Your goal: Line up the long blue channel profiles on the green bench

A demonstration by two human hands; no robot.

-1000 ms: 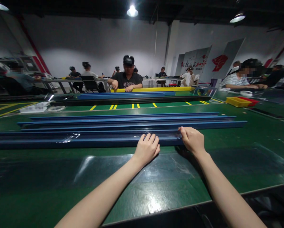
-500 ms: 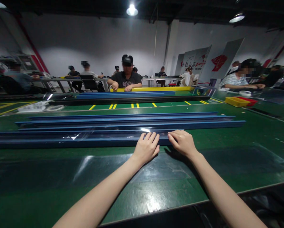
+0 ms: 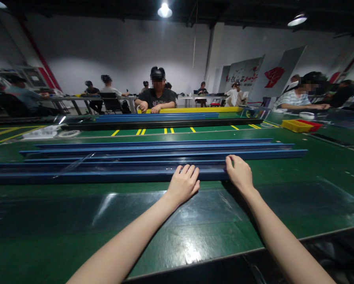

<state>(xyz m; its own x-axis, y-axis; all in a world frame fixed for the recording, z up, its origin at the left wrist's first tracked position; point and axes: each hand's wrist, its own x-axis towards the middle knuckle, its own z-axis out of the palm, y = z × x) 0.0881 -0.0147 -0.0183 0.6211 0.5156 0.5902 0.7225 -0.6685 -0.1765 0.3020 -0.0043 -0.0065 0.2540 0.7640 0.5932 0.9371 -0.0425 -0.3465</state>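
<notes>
Laying left grip [image 3: 184, 184] over near rail [image 3: 129, 176], loosely open, with fingers [image 3: 191, 172] slightly parted across the front edge. Bending right grip [image 3: 240, 172] at the rail's right end with fingers curled in close; cannot tell pinching from mere touching there. Having near rail right under left grip, stretching out past the left edge of view and stopping just at right grip. Showing clear film [image 3: 73, 165] slantwise across the rail, well left of both grips. Finding clear sheet [image 3: 123, 203] flat on green worktop [image 3: 165, 252], nearer than both grips. Seeing blue rails [image 3: 171, 149] just beyond, then black bar [image 3: 165, 125] and yellow rail [image 3: 200, 110] farther off, with yellow tray [image 3: 295, 126] and red tray [image 3: 313, 126] well to the right.
</notes>
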